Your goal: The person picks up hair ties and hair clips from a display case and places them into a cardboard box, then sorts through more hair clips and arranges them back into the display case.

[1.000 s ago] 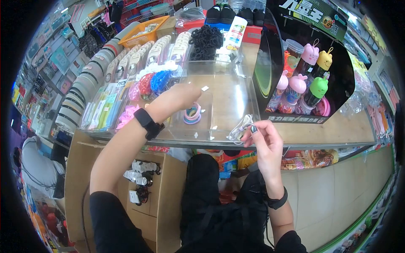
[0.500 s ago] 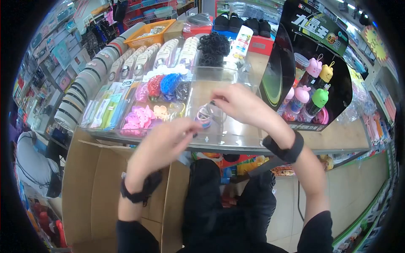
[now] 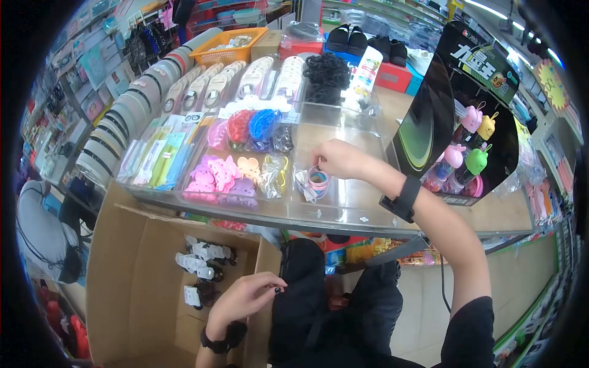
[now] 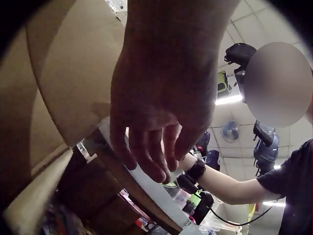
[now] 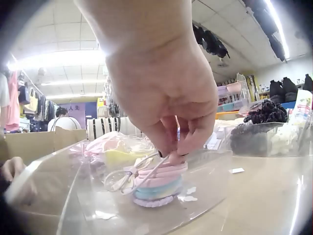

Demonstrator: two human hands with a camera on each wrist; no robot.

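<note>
A small stack of pastel hair ties (image 3: 318, 180) lies in a compartment of the clear tray (image 3: 343, 208) on the counter (image 3: 491, 208), just right of the compartments with pink clips (image 3: 211, 175). The right hand (image 3: 337, 158) reaches in from above; the right wrist view shows what the head view cannot: its fingertips (image 5: 171, 155) pinch down on the top pink tie of the stack (image 5: 157, 183), with a pale looped cord (image 5: 124, 177) lying against the stack's left side. The left hand (image 3: 245, 297) hangs low over the edge of the open cardboard box (image 3: 132, 270), fingers loosely curled and grasping nothing; the left wrist view confirms the relaxed fingers (image 4: 146, 156) beside the box flap (image 4: 63, 88). A black display of animal-lidded bottles (image 3: 466, 144) stands on the counter to the right.
</note>
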